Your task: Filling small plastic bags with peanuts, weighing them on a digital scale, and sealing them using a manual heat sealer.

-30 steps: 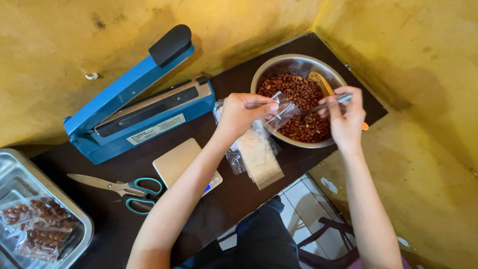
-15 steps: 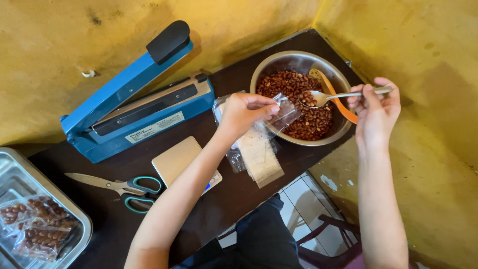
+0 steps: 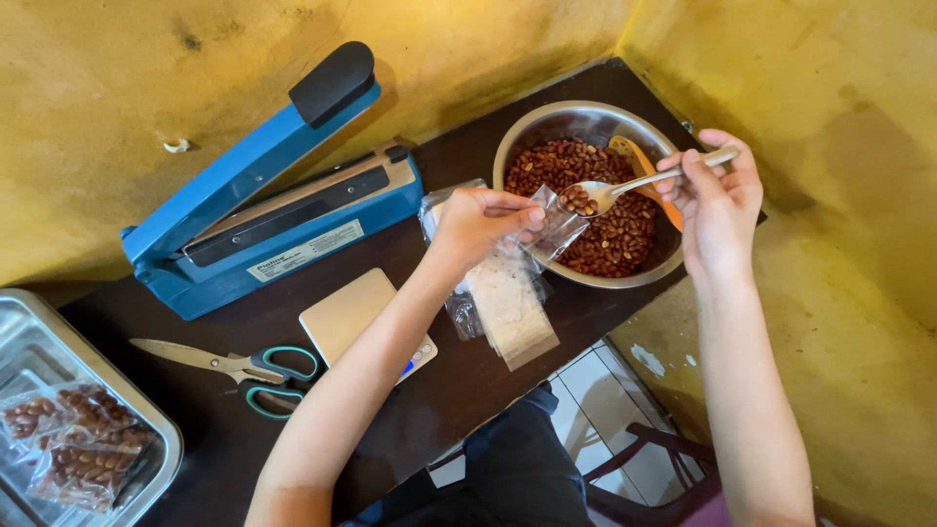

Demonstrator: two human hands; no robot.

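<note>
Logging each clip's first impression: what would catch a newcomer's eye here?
The steel bowl of peanuts at the table's far right, where the right hand holds a loaded spoon at the mouth of a clear bag held by the left hand. Next, the blue sealer against the wall, arm raised.

Lit softly and evenly, warm daylight tone, seeming to come from above and the right. Casting only faint shadows: a soft one under the blue heat sealer [image 3: 268, 210] on the yellow wall [image 3: 146, 88]. Glinting mildly on the steel bowl [image 3: 547, 127] rim and the metal tray [image 3: 29, 342] (no harsh glare). Staying sharp at centre; bending slightly at the edges, wide-angle.
</note>
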